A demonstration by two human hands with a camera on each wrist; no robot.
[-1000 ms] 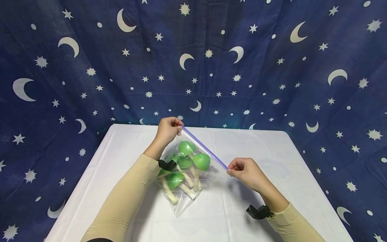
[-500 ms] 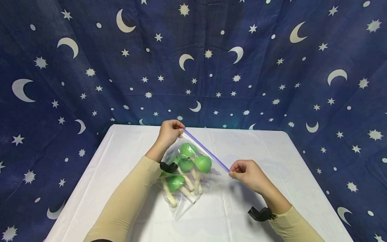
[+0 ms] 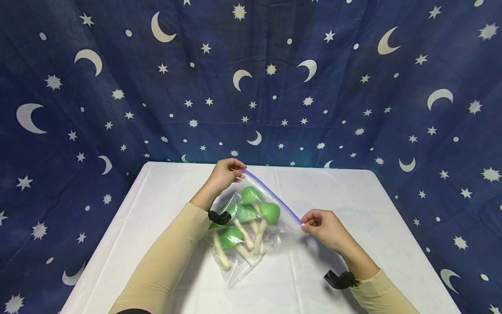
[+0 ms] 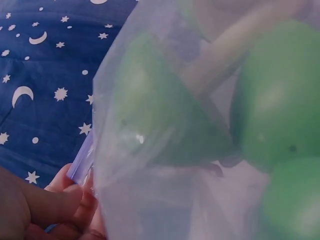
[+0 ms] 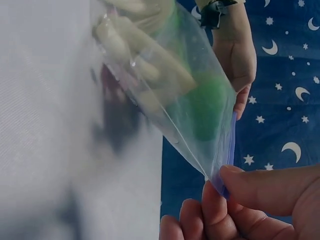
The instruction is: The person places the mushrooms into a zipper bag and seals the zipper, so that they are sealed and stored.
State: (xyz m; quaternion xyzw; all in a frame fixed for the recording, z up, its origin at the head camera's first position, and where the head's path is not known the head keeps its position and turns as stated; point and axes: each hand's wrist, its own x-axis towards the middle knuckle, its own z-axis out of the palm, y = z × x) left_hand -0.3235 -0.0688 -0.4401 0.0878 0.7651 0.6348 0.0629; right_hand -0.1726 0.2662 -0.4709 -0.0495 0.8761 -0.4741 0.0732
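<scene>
A clear zip bag with a purple zip strip hangs slantwise between both hands. Inside lie several toy mushrooms with green caps and cream stems. My left hand pinches the upper left end of the strip. Lower and to the right, my right hand pinches the strip's other end between thumb and fingers. In the left wrist view, the green caps show through the plastic beside the left thumb. From the right wrist, the strip's corner sits under the right thumb.
A white-covered table lies under the bag. Behind it hangs a dark blue cloth printed with moons and stars. Black straps are on both wrists.
Both hands have shifted slightly right and toward the person, carrying the bag along. Each keeps its pinch on the zip strip's end.
</scene>
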